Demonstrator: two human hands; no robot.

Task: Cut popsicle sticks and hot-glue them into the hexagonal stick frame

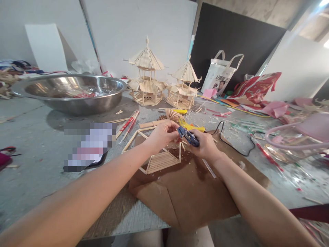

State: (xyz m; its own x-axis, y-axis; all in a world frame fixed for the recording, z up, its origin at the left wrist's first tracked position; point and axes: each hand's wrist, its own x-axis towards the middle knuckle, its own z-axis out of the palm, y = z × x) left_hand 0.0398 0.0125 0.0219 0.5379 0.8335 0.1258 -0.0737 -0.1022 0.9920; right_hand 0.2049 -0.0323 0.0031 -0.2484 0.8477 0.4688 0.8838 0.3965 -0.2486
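Observation:
My left hand (162, 134) is closed in a pinch on a small wooden stick piece, held just above a flat fan-shaped panel of wooden sticks (162, 160). My right hand (205, 145) grips a blue glue gun (188, 136), its nozzle pointing left at what my left fingers hold. A black cord (232, 145) runs from the gun to the right. Both hands hover over a sheet of brown paper (190, 192). A hexagonal frame of sticks (133, 139) lies under my left wrist.
Two stick-built pagoda models (147, 77) (183, 85) stand at the back. A large steel bowl (69, 91) sits back left, red-wrapped chopsticks (128, 124) beside it. A yellow tool (190, 127), a white bag (222, 75), pink and red wrapping and a clear container (295, 144) crowd the right.

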